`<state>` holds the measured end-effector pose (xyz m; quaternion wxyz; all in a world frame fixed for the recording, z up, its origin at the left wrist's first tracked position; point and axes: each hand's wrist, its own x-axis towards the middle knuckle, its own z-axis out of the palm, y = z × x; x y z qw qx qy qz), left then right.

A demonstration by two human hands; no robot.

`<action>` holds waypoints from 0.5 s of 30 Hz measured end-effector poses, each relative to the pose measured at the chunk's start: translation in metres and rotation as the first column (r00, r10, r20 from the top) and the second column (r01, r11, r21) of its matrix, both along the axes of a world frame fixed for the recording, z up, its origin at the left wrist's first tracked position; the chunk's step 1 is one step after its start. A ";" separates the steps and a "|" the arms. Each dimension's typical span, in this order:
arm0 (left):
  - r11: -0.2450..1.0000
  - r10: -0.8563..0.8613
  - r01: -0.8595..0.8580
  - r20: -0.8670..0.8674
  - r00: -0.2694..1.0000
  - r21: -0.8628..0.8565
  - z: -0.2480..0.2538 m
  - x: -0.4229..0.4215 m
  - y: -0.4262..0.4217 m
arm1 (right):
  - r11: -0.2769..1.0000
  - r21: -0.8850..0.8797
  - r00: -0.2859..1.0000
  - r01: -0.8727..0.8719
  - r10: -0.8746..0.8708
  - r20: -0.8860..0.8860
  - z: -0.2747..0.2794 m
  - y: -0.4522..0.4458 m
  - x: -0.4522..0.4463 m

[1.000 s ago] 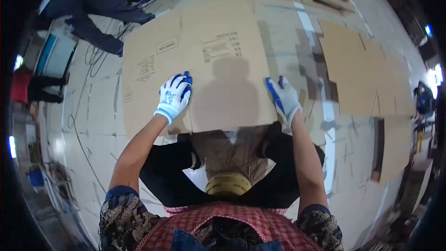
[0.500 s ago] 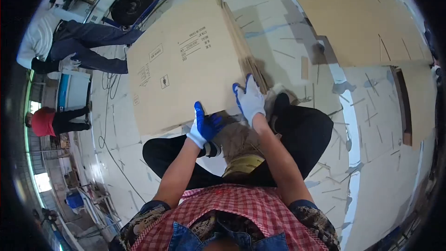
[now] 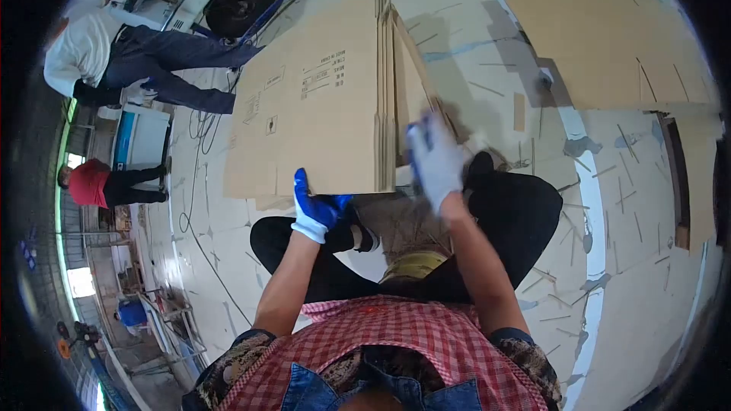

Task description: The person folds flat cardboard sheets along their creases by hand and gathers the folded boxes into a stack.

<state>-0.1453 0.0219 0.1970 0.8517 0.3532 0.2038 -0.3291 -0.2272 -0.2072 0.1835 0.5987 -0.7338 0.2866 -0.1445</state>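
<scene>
A stack of flat brown cardboard sheets [image 3: 320, 106] with printed text lies before my knees, its right edge showing several layers. My left hand [image 3: 316, 204], in a white and blue glove, holds the near edge of the stack, thumb on top and fingers beneath. My right hand [image 3: 435, 160], gloved alike, is beside the right edge of the stack, smeared by motion. Its fingers cannot be made out clearly. Beneath and to the right of the upper sheets, another cardboard piece [image 3: 411, 80] sticks out at an angle.
More flat cardboard [image 3: 601, 38] lies at the right. One person in dark trousers [image 3: 164, 57] stands at the upper left, another in a red top [image 3: 90, 184] farther left. A cable [image 3: 199, 240] runs over the floor. A blue-framed machine with a black wheel [image 3: 237, 6] is at the top.
The upper sheets have been shifted and turned, with layers now apart at the right edge. My left hand went from on top to the near edge; my right hand moved off the stack's edge.
</scene>
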 end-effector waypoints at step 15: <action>0.983 -0.027 -0.010 0.199 0.980 0.184 0.035 0.001 0.070 | 0.969 -0.245 0.948 -0.034 -0.046 -0.314 -0.048 0.037 0.003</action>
